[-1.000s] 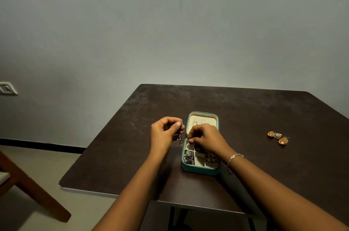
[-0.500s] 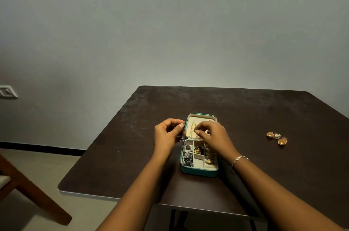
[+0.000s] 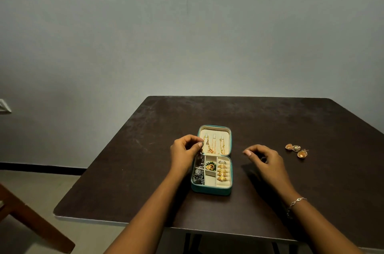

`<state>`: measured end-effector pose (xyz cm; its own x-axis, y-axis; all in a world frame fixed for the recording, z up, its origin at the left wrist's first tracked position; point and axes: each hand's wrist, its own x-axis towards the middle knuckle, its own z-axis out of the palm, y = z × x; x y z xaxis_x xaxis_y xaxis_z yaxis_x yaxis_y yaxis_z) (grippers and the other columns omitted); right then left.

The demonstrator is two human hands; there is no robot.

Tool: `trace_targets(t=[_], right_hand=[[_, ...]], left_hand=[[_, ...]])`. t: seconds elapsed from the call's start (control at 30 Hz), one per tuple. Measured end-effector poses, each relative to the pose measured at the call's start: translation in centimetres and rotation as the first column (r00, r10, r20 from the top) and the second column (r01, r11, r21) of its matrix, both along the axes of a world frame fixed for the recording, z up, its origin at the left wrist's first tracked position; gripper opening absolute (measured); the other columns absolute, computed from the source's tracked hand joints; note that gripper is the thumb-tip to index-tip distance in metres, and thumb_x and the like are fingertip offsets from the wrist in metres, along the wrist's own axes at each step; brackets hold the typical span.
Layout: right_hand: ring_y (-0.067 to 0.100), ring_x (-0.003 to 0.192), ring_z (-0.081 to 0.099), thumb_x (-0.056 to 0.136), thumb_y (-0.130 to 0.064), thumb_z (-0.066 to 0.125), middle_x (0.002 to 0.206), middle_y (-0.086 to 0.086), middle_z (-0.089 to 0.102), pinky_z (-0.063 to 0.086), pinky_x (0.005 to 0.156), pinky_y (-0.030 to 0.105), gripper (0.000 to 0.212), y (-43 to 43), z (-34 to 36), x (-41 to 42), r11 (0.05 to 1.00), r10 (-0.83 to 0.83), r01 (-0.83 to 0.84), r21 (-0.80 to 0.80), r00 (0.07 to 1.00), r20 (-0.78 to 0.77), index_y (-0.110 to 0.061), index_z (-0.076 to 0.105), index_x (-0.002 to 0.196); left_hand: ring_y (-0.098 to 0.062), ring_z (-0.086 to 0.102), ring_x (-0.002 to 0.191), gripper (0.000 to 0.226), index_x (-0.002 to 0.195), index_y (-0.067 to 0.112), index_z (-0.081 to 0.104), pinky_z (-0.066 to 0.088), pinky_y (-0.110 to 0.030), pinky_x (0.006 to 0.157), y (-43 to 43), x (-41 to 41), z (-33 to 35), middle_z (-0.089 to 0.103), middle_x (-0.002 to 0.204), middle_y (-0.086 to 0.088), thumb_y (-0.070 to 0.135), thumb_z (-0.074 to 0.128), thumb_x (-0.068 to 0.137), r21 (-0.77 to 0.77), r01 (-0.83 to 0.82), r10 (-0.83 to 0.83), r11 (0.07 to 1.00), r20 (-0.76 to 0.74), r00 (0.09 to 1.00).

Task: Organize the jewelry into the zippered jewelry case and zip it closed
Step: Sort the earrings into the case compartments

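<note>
Centrally on the dark counter (image 3: 145, 170) lies the teal jewelry case (image 3: 209, 189), unzipped and flat, lid (image 3: 214, 130) on the far side, tray on the near side. Lid lining is cream; gold chains (image 3: 211, 146) hang there in three strands. The tray is split into compartments: the right column holds a row of gold rings (image 3: 222, 171), the upper middle cell a green-and-gold piece (image 3: 210, 166), the lower left cell a dark beaded cluster (image 3: 198, 178). Left hand (image 3: 184, 155) sits at the case's left edge, where lid meets tray; its fingers (image 3: 200, 144) are curled and pinch a dark silvery piece (image 3: 200, 157), which dangles over the upper left cell. What kind of piece it is, too small to tell. Right hand (image 3: 268, 160) hovers over bare counter just right of the case, apart from it, fingers loosely curled and holding nothing, forefinger pointing back toward the case. A silver bracelet (image 3: 296, 202) circles the right wrist. Further right, well apart from the case, three gold earrings (image 3: 296, 149) lie loose on the counter, close together. Pale wall (image 3: 187, 35) behind; a wooden chair leg (image 3: 31, 222) at lower left.
</note>
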<state>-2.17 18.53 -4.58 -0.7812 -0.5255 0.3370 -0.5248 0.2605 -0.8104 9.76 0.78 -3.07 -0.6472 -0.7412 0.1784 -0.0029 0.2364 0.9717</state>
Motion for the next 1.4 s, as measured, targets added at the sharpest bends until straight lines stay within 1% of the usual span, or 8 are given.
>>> trace_targets(t=[0.37,0.5,0.63,0.8,0.93,1.1,1.27,1.4], right_hand=[[0.014,0.081,0.059,0.087,-0.018,0.060,0.086,-0.002,0.066,0.046,0.073,0.037,0.011,3.0,-0.5,-0.6,0.999,0.030,-0.030,0.014,0.999,0.016,-0.018,0.068,0.080],[0.017,0.080,0.059,0.087,-0.016,0.060,0.085,-0.002,0.066,0.046,0.073,0.040,0.014,4.0,-0.9,-1.1,0.999,0.031,-0.032,0.020,0.999,0.015,-0.021,0.068,0.077],[0.018,0.079,0.059,0.086,-0.015,0.061,0.084,-0.002,0.066,0.046,0.073,0.039,0.014,4.8,-1.0,-1.5,0.999,0.038,-0.039,0.029,0.999,0.021,-0.021,0.068,0.076],[0.016,0.079,0.060,0.085,-0.015,0.063,0.083,-0.003,0.067,0.047,0.073,0.037,0.011,5.9,-0.5,-1.8,0.998,0.049,-0.050,0.025,0.999,0.010,-0.019,0.068,0.076],[0.008,0.074,0.059,0.081,-0.013,0.067,0.079,-0.005,0.067,0.047,0.069,0.033,0.009,7.9,-0.1,-3.1,0.999,0.024,-0.024,0.029,1.000,-0.002,-0.020,0.067,0.075],[0.018,0.079,0.062,0.080,-0.012,0.068,0.079,0.002,0.066,0.049,0.077,0.041,0.007,10.8,-0.3,-6.4,0.997,-0.082,0.081,0.012,0.989,0.119,-0.012,0.065,0.074],[0.020,0.088,0.060,0.079,-0.008,0.068,0.085,0.000,0.064,0.050,0.083,0.042,0.004,12.1,-0.9,-9.6,0.970,-0.239,0.245,-0.014,0.956,0.173,-0.010,0.065,0.080],[0.015,0.094,0.057,0.080,-0.006,0.067,0.089,-0.006,0.061,0.043,0.082,0.028,0.011,11.5,-1.3,-11.1,0.970,-0.240,0.242,0.003,0.957,0.166,-0.011,0.065,0.090]], left_hand=[[-0.005,0.062,0.070,0.009,0.078,0.018,0.071,0.047,-0.013,0.060,0.5,1.8,-1.0,0.069,0.079,0.005,0.009,0.069,0.079,-0.255,0.000,0.048,0.967,0.181,0.982],[-0.007,0.051,0.091,0.005,0.081,0.017,0.072,0.036,-0.013,0.069,0.4,1.9,-1.2,0.058,0.082,0.014,0.013,0.070,0.078,-0.393,-0.002,0.095,0.919,0.217,0.971],[-0.012,0.054,0.094,0.005,0.082,0.015,0.073,0.044,-0.020,0.073,0.5,1.7,-1.3,0.056,0.083,0.013,0.015,0.071,0.078,-0.406,0.015,0.098,0.914,0.256,0.962],[-0.007,0.047,0.095,0.012,0.093,0.015,0.072,0.033,-0.017,0.072,1.6,1.0,-0.6,0.059,0.090,0.008,0.015,0.065,0.084,-0.477,-0.022,0.126,0.879,0.188,0.974],[-0.011,0.053,0.086,0.007,0.080,0.014,0.071,0.033,-0.007,0.069,4.1,-0.9,0.0,0.062,0.081,0.005,0.016,0.065,0.082,-0.535,-0.040,0.057,0.844,0.015,0.998],[-0.005,0.054,0.076,0.019,0.077,0.013,0.068,0.039,-0.012,0.069,9.3,-4.1,-0.2,0.062,0.076,0.007,0.025,0.054,0.081,-0.534,-0.037,-0.071,0.844,-0.180,0.981],[-0.005,0.053,0.077,0.021,0.079,0.015,0.068,0.041,-0.013,0.067,13.2,-7.5,-2.0,0.064,0.078,0.005,0.029,0.051,0.081,-0.524,0.083,-0.174,0.848,-0.128,0.976],[-0.009,0.052,0.079,0.015,0.080,0.015,0.067,0.039,-0.013,0.066,14.6,-9.9,-3.7,0.063,0.080,0.003,0.022,0.054,0.080,-0.501,0.146,-0.187,0.853,-0.032,0.982]])
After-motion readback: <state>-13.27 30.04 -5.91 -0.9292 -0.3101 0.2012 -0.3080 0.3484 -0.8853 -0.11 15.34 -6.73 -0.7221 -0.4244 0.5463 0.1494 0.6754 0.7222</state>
